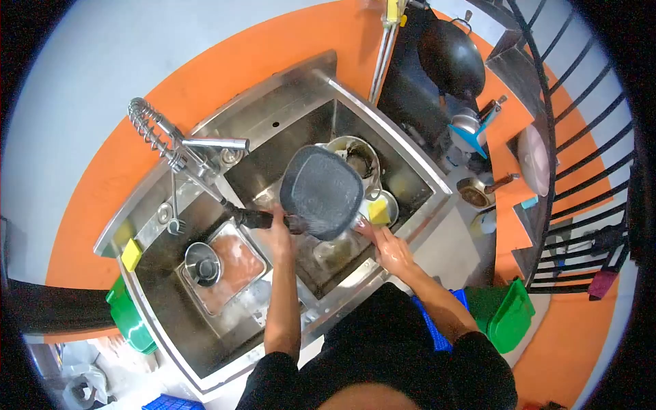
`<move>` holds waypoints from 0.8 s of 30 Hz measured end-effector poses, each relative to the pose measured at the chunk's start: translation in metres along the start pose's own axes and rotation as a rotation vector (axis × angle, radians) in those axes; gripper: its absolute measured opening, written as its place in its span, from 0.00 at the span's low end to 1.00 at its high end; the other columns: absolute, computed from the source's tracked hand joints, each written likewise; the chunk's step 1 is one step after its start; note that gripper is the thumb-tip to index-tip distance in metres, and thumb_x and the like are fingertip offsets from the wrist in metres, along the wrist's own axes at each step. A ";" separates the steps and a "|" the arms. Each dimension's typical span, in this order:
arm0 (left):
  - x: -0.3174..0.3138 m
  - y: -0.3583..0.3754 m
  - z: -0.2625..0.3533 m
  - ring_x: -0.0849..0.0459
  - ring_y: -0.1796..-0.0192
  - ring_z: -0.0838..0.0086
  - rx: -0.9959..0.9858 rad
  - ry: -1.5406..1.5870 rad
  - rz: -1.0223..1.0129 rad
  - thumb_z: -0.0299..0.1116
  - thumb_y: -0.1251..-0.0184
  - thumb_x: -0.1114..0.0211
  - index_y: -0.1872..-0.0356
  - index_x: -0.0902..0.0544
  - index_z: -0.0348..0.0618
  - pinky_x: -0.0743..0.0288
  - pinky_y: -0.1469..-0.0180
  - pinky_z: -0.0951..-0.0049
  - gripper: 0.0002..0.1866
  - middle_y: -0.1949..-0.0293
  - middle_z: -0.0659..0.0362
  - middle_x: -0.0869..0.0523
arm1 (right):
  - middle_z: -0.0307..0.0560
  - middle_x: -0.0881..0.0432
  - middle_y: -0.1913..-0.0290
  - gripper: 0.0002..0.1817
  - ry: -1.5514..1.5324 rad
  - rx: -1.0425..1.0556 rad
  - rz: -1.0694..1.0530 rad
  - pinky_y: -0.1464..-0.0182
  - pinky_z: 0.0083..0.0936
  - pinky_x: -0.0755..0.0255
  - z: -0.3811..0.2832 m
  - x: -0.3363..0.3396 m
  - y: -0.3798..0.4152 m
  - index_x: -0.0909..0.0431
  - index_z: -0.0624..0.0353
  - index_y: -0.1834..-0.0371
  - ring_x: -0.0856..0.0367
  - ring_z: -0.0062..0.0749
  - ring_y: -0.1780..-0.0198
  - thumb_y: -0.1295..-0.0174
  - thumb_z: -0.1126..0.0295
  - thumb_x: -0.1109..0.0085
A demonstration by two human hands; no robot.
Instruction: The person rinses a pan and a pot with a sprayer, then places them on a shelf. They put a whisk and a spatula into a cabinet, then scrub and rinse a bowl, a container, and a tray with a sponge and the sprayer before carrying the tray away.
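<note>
My left hand [277, 232] is closed around the black spray head [254, 217] of the tap, above the divider between the two sink basins. Its nozzle end points at a square dark grey pan [321, 191], whose surface looks wet. My right hand [393, 251] grips the pan by its handle, holding it tilted over the right basin [263, 160]. Behind the pan sits a metal pot [372, 154], partly hidden. A yellow sponge [378, 212] rests on a small metal dish [391, 203] close to my right hand.
In the left basin a metal bowl [203, 264] stands on a rectangular tray [236, 273]. The spring-coil tap [154, 130] rises behind. Another yellow sponge [131, 255] lies on the left rim. A wok [451, 58] hangs at the upper right. Green bins [509, 318] stand by the sink.
</note>
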State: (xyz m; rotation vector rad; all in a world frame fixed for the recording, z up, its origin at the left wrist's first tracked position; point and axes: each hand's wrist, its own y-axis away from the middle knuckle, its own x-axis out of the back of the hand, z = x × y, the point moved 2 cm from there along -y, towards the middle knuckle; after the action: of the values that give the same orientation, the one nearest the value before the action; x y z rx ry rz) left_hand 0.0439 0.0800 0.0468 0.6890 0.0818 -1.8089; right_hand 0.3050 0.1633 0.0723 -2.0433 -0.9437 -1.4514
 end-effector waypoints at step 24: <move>0.003 -0.025 -0.105 0.22 0.53 0.62 0.008 -0.343 -0.100 0.38 0.36 0.39 0.43 0.30 0.37 0.28 0.49 0.62 0.23 0.52 0.50 0.21 | 0.53 0.27 0.56 0.36 0.232 0.065 -0.059 0.65 0.42 0.24 -0.039 0.102 0.040 0.40 0.54 0.37 0.21 0.52 0.67 0.54 0.76 0.42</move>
State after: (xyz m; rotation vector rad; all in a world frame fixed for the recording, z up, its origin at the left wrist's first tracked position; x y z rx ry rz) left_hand 0.0644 0.1271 -0.0485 0.3770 -0.1220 -1.9998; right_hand 0.3319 0.1370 0.1823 -1.7684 -0.9478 -1.6253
